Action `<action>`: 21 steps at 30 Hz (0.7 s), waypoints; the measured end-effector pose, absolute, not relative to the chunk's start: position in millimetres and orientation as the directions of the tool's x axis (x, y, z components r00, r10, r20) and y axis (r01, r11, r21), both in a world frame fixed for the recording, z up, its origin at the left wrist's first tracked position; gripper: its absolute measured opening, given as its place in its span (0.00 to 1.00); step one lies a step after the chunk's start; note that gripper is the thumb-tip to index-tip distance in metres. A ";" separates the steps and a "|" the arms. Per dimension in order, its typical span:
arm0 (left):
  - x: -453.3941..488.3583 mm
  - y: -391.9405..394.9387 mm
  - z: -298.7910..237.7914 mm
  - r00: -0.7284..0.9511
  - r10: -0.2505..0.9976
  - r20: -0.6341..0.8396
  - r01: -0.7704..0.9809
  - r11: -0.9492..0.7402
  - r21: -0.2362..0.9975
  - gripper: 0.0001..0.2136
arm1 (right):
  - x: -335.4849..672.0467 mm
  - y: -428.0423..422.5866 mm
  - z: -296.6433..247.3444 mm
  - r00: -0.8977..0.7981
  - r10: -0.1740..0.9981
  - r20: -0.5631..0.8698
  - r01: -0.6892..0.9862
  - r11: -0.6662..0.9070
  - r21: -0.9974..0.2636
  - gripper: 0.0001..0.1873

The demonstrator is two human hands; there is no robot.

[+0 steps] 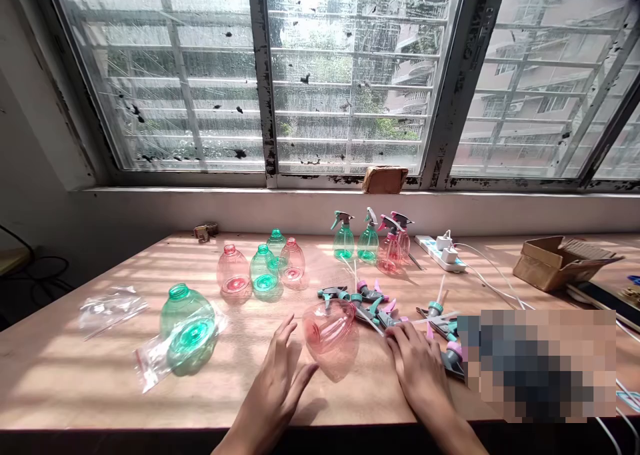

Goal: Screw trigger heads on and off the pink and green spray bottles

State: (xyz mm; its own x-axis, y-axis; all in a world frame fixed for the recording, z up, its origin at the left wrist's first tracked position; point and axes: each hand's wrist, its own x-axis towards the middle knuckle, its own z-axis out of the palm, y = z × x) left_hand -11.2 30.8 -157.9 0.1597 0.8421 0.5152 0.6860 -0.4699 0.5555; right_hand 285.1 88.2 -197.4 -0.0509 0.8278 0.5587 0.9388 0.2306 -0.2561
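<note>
A see-through pink bottle is tipped over on the wooden table, between my two hands. Just left of it is my left hand, fingers stretched and thumb apart, with nothing gripped; the thumb tip comes close to the bottle's lower side. My right hand rests with its fingers reaching forward at the near edge of a pile of spray heads. Its fingertips are by a white dip tube, and I cannot make out whether they touch it. The spray heads are grey with teal or pink parts.
A green bottle stands at left by clear plastic bags. Behind are several open bottles and several bottles with spray heads fitted. A power strip, cables and a cardboard box lie right. A blurred patch hides the right front.
</note>
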 end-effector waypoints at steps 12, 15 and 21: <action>-8.4 30.9 -161.9 0.541 0.624 0.564 0.753 -0.658 0.007 0.36 | 287.5 77.5 -185.9 0.018 0.692 0.721 0.778 0.444 -0.445 0.17; -8.7 29.3 -162.3 0.435 0.659 0.614 0.799 -0.597 0.075 0.36 | 285.6 72.9 -177.7 0.078 0.621 0.780 0.670 0.547 -0.502 0.13; -8.2 29.4 -161.1 0.334 0.719 0.610 0.840 -0.520 0.154 0.33 | 287.6 68.9 -172.2 0.039 0.604 0.796 0.584 0.633 -0.508 0.17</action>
